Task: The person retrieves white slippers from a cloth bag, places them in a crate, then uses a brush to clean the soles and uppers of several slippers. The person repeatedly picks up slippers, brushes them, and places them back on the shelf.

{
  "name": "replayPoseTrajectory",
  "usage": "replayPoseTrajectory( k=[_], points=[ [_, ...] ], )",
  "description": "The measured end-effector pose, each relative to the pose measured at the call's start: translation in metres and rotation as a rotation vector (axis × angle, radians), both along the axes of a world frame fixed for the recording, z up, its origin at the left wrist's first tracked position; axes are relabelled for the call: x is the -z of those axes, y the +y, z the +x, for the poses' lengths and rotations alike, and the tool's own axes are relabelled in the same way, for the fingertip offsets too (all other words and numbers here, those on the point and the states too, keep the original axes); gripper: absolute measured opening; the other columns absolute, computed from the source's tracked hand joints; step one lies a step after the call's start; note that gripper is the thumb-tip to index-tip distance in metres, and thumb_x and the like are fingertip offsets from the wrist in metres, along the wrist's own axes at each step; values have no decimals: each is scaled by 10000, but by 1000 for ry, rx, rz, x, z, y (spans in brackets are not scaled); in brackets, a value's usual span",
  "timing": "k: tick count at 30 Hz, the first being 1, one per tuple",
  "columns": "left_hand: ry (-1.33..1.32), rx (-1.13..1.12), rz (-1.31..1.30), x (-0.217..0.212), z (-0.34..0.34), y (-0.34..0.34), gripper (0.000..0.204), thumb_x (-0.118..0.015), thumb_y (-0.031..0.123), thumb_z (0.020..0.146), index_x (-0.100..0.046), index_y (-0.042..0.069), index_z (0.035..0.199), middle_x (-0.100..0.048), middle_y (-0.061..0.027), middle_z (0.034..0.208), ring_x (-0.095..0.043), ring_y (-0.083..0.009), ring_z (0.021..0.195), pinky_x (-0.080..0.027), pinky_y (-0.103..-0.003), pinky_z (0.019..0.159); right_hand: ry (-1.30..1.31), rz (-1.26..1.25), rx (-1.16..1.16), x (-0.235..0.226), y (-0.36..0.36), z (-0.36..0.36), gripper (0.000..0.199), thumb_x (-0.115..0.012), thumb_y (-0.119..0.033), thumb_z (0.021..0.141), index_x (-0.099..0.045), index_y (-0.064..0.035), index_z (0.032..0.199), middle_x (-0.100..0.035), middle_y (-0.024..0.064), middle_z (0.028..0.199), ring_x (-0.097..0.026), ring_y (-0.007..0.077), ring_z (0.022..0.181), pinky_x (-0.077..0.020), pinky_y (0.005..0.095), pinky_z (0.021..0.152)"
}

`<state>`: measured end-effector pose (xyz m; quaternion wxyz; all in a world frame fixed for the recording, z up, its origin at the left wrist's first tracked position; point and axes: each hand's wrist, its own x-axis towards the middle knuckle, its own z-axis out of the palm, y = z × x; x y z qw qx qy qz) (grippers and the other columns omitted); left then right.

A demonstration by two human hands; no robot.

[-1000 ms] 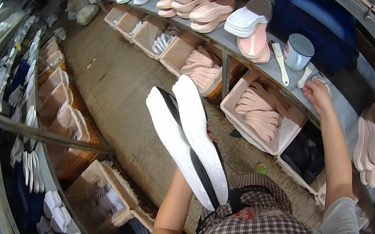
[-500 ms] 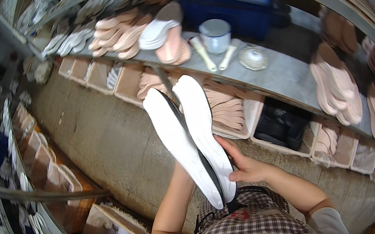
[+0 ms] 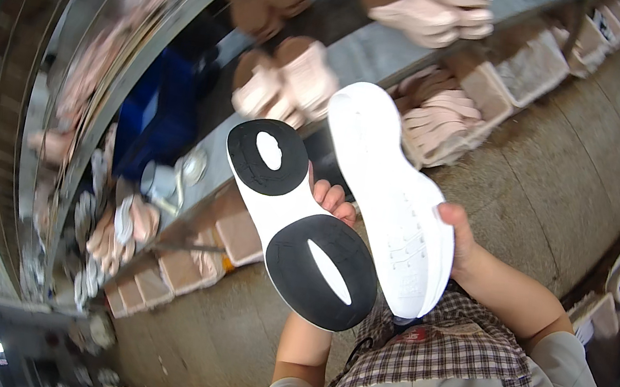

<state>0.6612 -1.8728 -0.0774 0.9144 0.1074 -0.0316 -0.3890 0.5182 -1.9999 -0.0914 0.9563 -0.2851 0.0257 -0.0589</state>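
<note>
My left hand is closed around a shoe sole from behind, its fingers curling over the edge near the middle. The underside of that sole faces me, white with two black rubber pads. Beside it, my right hand grips a second sole, a white shoe sole, with the thumb on its right edge. Its smooth white inner face is turned to me. Both soles are held up in front of my checked apron, and the left palm is hidden behind its sole.
A grey shelf slants across with pale pink soles on it. Fabric-lined bins hold more soles below. A blue crate, a white cup and a metal rail are at the left.
My view has swung to the right along the shelf. The two soles have moved apart, one in each hand, and the left one now shows its black-and-white underside instead of its white face.
</note>
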Motion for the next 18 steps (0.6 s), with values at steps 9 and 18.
replayPoseTrajectory(
  k=[9,18],
  points=[
    [124,643,-97,-9,-102,-215,409,-487,204,922,-449,60,1303,-375,14,709,-338,-93,648,-304,-206,573,14,94,547,4,-134,-161,871,-559,-573,776,-318,9,1377,-505,209,1244,-545,259,1123,-511,352,880],
    [9,905,-229,48,-162,-402,439,-413,203,961,-356,65,1374,-521,-74,973,-489,-148,884,-444,-257,744,24,-279,812,-13,-253,-198,1061,-693,-563,680,-176,-57,1456,-339,188,1401,-399,294,1266,-356,418,1037]
  ],
)
